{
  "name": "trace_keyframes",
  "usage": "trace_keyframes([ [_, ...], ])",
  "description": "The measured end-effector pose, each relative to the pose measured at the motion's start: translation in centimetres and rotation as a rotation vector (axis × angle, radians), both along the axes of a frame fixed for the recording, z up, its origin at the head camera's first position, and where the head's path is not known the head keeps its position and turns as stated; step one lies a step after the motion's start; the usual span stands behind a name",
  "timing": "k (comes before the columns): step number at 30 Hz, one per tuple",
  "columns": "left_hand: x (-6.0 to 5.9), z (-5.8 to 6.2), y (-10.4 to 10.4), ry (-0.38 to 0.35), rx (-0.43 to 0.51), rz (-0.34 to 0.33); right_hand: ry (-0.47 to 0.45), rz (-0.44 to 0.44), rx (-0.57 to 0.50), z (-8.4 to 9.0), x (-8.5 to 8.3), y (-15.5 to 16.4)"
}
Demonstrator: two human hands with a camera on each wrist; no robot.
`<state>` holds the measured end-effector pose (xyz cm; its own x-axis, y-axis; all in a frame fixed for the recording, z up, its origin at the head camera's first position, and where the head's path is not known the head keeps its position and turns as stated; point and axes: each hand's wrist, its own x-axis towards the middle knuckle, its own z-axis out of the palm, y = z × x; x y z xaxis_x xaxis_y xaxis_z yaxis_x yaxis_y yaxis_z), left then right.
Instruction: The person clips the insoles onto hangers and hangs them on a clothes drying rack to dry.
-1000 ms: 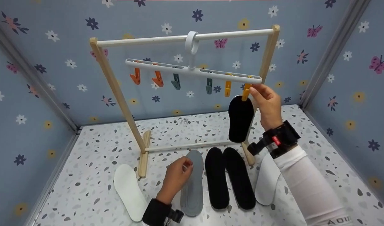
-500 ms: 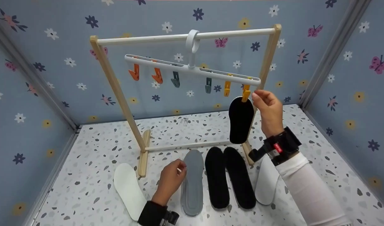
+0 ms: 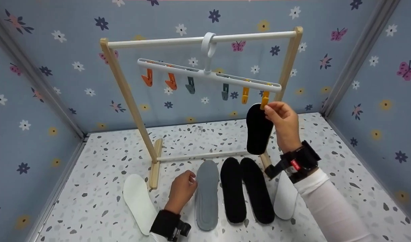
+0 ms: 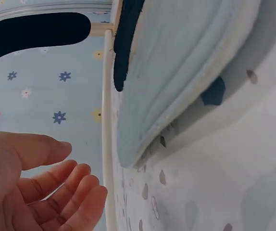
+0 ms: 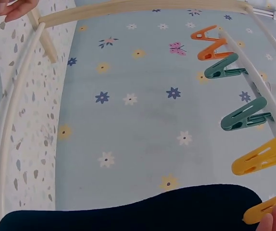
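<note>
The black insole [image 3: 258, 129] hangs from the last yellow clip [image 3: 265, 98] at the right end of the white clip hanger [image 3: 209, 74]. This hanger is hooked on the top bar of the wooden rack [image 3: 125, 97] and tilts down toward the loaded side.

The right hand [image 3: 284, 122] is raised beside the clip; its thumb and first fingers pinch at the top of the insole just under the clip, the other fingers are loosely curled.

The left hand [image 3: 182, 190] rests low on the desk [image 3: 101, 158], in front of the rack's foot and at the left edge of the grey insole [image 3: 207, 195]. In the wrist view its fingers are half open and hold nothing.

The insole looks thin, light and flexible, probably foam with a soft fabric face, so it should bend easily and not slip much. I think the best place to hold it is the narrow top end, close under the clip.
</note>
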<state>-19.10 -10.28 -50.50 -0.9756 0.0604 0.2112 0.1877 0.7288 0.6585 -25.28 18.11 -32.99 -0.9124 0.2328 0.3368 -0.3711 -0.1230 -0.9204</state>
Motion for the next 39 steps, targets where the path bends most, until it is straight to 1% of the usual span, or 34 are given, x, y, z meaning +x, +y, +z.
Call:
trace_keyframes([
  [5, -0.6, -0.3, 0.2, -0.064, -0.052, 0.032, -0.010, 0.035, 0.059, -0.3, 0.1, -0.3],
  [8, -0.9, -0.4, 0.6, -0.078, -0.063, 0.040, -0.014, 0.050, 0.073, -0.3, 0.1, -0.4],
  [12, -1.4, -0.5, 1.5, -0.075, -0.091, 0.039, 0.000, 0.051, 0.105, -0.3, 0.1, -0.4],
  [16, -1.5, -0.6, 2.1, -0.074, -0.108, 0.046, 0.018, 0.065, 0.201, -0.2, 0.2, -0.6],
  [18, -1.4, -0.6, 2.3, -0.057, -0.118, 0.042, 0.031, 0.075, 0.241, -0.1, 0.2, -0.8],
  [23, -1.5, -0.7, 2.5, -0.015, -0.150, 0.052, 0.086, 0.104, 0.259, 0.2, 0.0, -1.4],
  [25, -1.5, -0.8, 2.5, -0.013, -0.166, 0.061, 0.100, 0.116, 0.275, 0.3, -0.1, -1.6],
  [28, -1.5, -1.0, 2.5, -0.010, -0.194, 0.061, 0.093, 0.129, 0.309, 0.3, -0.2, -1.7],
  [31, -1.6, -1.2, 2.6, -0.018, -0.208, 0.067, 0.076, 0.124, 0.332, 0.2, -0.2, -1.8],
  [36, -1.7, -1.3, 2.9, -0.017, -0.188, 0.088, 0.080, 0.116, 0.361, 0.2, -0.2, -2.1],
  [39, -1.7, -1.3, 3.0, -0.013, -0.174, 0.089, 0.083, 0.116, 0.373, 0.2, -0.2, -2.3],
])
